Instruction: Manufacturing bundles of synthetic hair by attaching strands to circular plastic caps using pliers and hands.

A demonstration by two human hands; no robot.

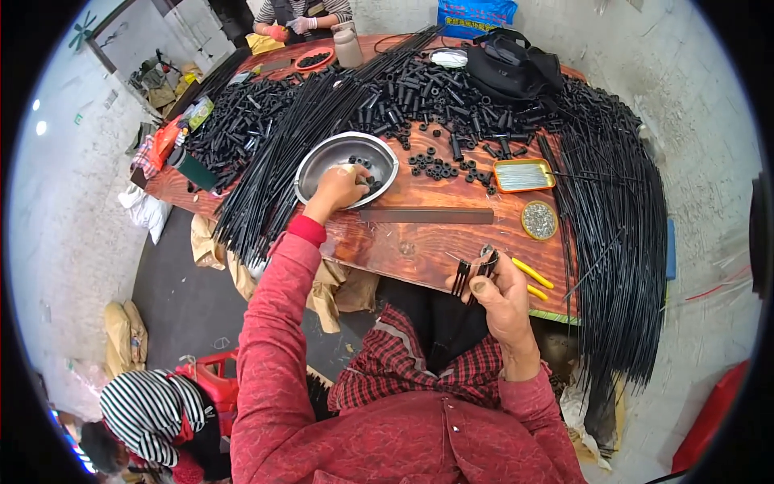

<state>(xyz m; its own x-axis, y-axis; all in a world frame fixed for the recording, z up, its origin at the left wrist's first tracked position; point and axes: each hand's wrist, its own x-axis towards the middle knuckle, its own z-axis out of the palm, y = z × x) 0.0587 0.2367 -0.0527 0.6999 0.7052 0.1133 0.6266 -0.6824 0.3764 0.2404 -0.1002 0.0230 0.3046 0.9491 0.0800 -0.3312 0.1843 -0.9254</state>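
Observation:
My left hand [343,187] reaches into an oval metal bowl [310,164], its fingers curled down among small dark parts [372,184] at the bowl's right side. Whether a part is between those fingertips is hard to make out. Nearer to me, at the table's front edge, my right hand [501,302] is closed around a black slotted plastic piece [461,278]. A thin needle-like wire sticks out beside that piece. Just right of this hand lie pliers with yellow handles [534,274], their jaws partly hidden by the fingers.
A dark flat bar [427,215] lies across the table [363,246]. Close by are a tray of thin wires [524,175] and a round tin of small metal bits [538,220]. Long black rods [617,258] hang over the right edge. Black tubes [419,93] pile behind. Two other people are nearby.

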